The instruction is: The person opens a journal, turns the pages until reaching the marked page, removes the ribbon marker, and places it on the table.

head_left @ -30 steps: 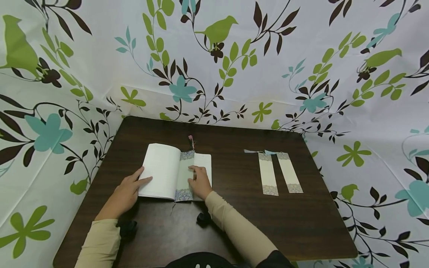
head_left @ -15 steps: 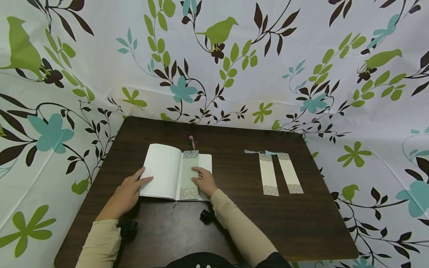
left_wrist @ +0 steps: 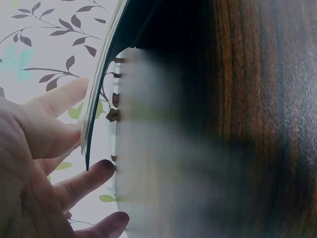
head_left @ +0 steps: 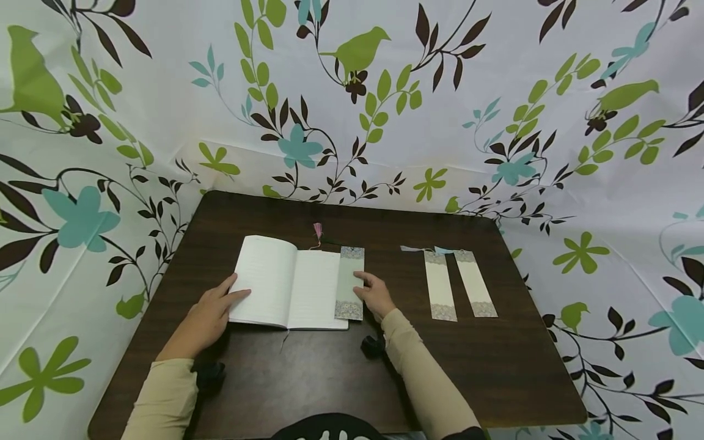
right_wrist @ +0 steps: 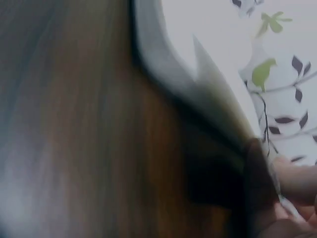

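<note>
An open notebook (head_left: 313, 290) with white lined pages lies on the dark table. My left hand (head_left: 203, 321) grips its left side; in the left wrist view the pages and dark cover (left_wrist: 99, 91) pass between the fingers. A pale green bookmark (head_left: 348, 278) with patterned ends overlaps the right page's outer edge. Its right edge is pinched between the thumb and fingers of my right hand (head_left: 378, 298). From the bookmark's top a cord runs left to a pink tassel (head_left: 318, 230). The right wrist view is blurred, with fingers (right_wrist: 292, 183) around a thin edge.
Two cream bookmarks (head_left: 440, 287) with patterned ends and light blue tassels (head_left: 442, 250) lie side by side on the right of the table (head_left: 407, 366). A thin ribbon (head_left: 284, 341) sticks out below the notebook. A leaf-and-bird patterned cloth (head_left: 440, 128) hangs behind the table.
My right hand has drawn the green bookmark rightward from the notebook's centre fold to beyond the right page's edge. The tassel trails behind. My left hand keeps its place.
</note>
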`<state>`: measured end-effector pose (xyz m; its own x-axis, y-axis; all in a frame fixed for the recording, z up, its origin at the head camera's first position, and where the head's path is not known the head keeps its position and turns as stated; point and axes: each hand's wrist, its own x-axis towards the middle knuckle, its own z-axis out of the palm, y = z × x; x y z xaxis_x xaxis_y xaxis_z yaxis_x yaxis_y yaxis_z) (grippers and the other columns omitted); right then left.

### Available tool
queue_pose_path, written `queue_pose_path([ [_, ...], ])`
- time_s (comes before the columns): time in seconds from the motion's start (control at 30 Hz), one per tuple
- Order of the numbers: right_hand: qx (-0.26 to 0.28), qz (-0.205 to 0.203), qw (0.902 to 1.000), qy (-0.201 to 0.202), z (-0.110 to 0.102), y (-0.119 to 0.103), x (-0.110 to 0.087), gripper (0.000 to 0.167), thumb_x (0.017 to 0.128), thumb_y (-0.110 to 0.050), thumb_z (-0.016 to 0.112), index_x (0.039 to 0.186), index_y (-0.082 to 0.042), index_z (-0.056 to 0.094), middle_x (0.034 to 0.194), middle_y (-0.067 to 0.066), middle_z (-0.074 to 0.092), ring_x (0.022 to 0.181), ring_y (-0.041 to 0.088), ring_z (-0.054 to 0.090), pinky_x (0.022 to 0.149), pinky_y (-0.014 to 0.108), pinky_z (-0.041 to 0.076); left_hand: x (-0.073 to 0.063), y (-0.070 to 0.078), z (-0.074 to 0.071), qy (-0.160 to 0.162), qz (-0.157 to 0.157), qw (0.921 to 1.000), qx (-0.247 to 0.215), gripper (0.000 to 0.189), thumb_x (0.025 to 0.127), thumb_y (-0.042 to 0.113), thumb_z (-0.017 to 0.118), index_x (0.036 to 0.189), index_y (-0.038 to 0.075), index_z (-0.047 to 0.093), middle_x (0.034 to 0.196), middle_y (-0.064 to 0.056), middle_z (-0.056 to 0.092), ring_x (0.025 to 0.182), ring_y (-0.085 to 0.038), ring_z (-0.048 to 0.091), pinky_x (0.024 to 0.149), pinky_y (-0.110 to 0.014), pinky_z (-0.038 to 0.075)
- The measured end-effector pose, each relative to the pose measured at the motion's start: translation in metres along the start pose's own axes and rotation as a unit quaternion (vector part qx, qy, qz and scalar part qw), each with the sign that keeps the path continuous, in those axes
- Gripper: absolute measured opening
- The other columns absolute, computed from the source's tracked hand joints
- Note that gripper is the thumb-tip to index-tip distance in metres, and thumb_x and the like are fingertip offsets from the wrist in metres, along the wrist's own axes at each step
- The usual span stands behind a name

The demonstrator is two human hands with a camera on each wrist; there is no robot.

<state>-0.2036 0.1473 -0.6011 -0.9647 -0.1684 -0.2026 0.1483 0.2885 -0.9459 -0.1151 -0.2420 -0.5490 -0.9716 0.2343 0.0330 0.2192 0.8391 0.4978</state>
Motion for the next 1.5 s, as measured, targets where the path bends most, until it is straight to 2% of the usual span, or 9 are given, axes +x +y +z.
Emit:
queue_pose_path([
  [0.4,0.011,-0.011,0.9999,0.000,-0.035,0.012,-0.005,0.046,0.102,-0.003,0.058,0.147,-0.004,0.051,0.159,0.024,0.035,0.133,0.041,0.050,0.108,0.051,0.043,-0.002,0.000,-0.001,-0.001,-0.004,1.0000,-0.005,0.043,0.100,-0.003,0.050,0.140,0.008,0.061,0.162,-0.024,0.029,0.137,-0.055,0.034,0.097,-0.080,0.031],
  [0.6,0.004,-0.004,1.0000,-0.001,-0.059,0.014,-0.010,0.047,0.103,0.000,0.056,0.149,0.000,0.046,0.161,0.029,0.027,0.141,0.047,0.038,0.111,0.053,0.039,-0.003,0.001,-0.002,0.002,-0.010,0.9999,-0.004,0.042,0.100,-0.002,0.050,0.139,0.007,0.061,0.161,-0.025,0.029,0.137,-0.055,0.034,0.097,-0.079,0.032],
  [0.7,-0.016,0.007,0.9998,0.011,-0.069,0.016,-0.013,0.047,0.104,-0.001,0.055,0.149,-0.003,0.047,0.162,0.027,0.026,0.142,0.046,0.038,0.110,0.053,0.040,-0.003,0.001,-0.002,0.002,-0.016,0.9999,-0.005,0.041,0.100,-0.001,0.051,0.139,0.007,0.062,0.161,-0.025,0.029,0.138,-0.055,0.033,0.097,-0.080,0.031],
  [0.93,-0.048,0.022,0.9980,0.035,-0.093,0.023,-0.017,0.046,0.104,-0.004,0.054,0.150,-0.008,0.047,0.162,0.025,0.026,0.138,0.044,0.043,0.094,0.054,0.044,-0.003,0.001,-0.001,0.003,-0.021,0.9998,-0.004,0.041,0.100,-0.001,0.050,0.139,0.008,0.062,0.161,-0.025,0.029,0.138,-0.055,0.033,0.098,-0.080,0.030],
  [1.0,-0.058,0.022,0.9973,0.039,-0.100,0.023,-0.019,0.047,0.104,-0.003,0.054,0.150,-0.006,0.046,0.162,0.027,0.026,0.139,0.044,0.042,0.101,0.051,0.044,-0.003,0.002,0.000,0.002,-0.020,0.9998,-0.006,0.042,0.100,-0.001,0.050,0.139,0.008,0.062,0.162,-0.025,0.028,0.138,-0.055,0.032,0.098,-0.080,0.029],
  [1.1,-0.067,0.023,0.9967,0.040,-0.108,0.023,-0.023,0.046,0.105,-0.002,0.053,0.151,-0.004,0.044,0.161,0.028,0.026,0.125,0.047,0.048,0.092,0.052,0.042,-0.002,0.002,0.001,0.003,-0.020,0.9998,-0.008,0.042,0.101,-0.001,0.050,0.140,0.008,0.061,0.162,-0.024,0.028,0.139,-0.055,0.032,0.099,-0.080,0.029],
  [1.2,-0.094,0.021,0.9944,0.044,-0.114,0.022,-0.026,0.045,0.105,-0.002,0.052,0.150,-0.003,0.045,0.160,0.029,0.028,0.121,0.046,0.048,0.094,0.052,0.042,-0.002,0.002,0.002,0.005,-0.020,0.9998,-0.006,0.042,0.101,-0.001,0.050,0.140,0.008,0.062,0.162,-0.024,0.028,0.139,-0.055,0.033,0.099,-0.080,0.029],
  [1.37,-0.170,-0.008,0.9832,0.067,-0.117,0.022,-0.025,0.040,0.102,0.001,0.056,0.141,0.003,0.052,0.151,0.029,0.043,0.138,0.047,0.041,0.108,0.056,0.039,-0.002,0.002,0.003,0.002,-0.014,0.9999,-0.001,0.042,0.101,0.000,0.050,0.140,0.009,0.061,0.162,-0.024,0.028,0.139,-0.055,0.033,0.098,-0.080,0.030],
  [1.5,-0.267,-0.031,0.9589,0.090,-0.113,0.024,-0.024,0.036,0.100,0.001,0.058,0.136,0.002,0.055,0.138,0.030,0.051,0.125,0.048,0.051,0.100,0.058,0.044,-0.003,0.002,0.004,0.003,-0.011,0.9999,0.000,0.042,0.100,0.000,0.051,0.140,0.009,0.061,0.162,-0.024,0.028,0.138,-0.054,0.034,0.098,-0.079,0.031],
])
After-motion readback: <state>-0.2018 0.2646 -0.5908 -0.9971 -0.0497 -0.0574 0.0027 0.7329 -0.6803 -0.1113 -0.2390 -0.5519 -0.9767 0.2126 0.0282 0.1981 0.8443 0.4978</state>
